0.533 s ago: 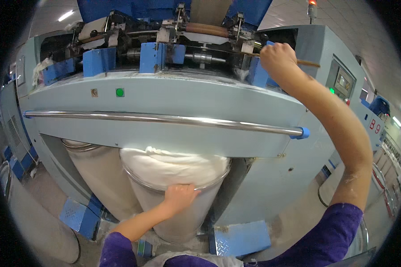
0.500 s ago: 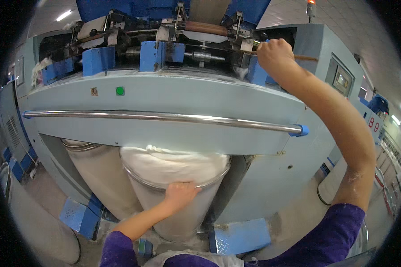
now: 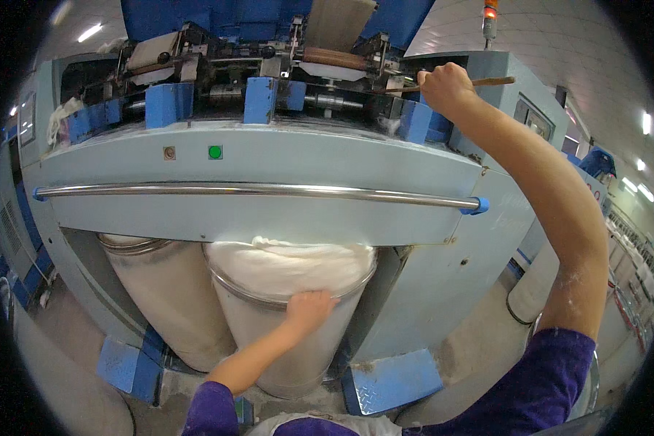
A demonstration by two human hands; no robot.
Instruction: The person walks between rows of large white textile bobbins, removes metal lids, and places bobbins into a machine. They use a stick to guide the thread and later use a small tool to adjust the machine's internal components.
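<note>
My left hand is closed over the front rim of a tall pale can. Soft white fibre sliver fills that can to its top, just beyond my fingers. High on the right, my right hand grips a thin brown stick. One end sticks out to the right of my fist; the other reaches left toward the machine's rollers. Whether its left tip touches anything I cannot tell. A blue bracket stands right below my right hand.
A steel handrail crosses the grey machine front between my hands. Left of the full can stands another can. Blue steps sit on the floor at both sides. A red signal lamp glows above the machine.
The stick's right end has tipped upward in my right hand. My left hand keeps its hold on the can rim. The whole view has shifted slightly.
</note>
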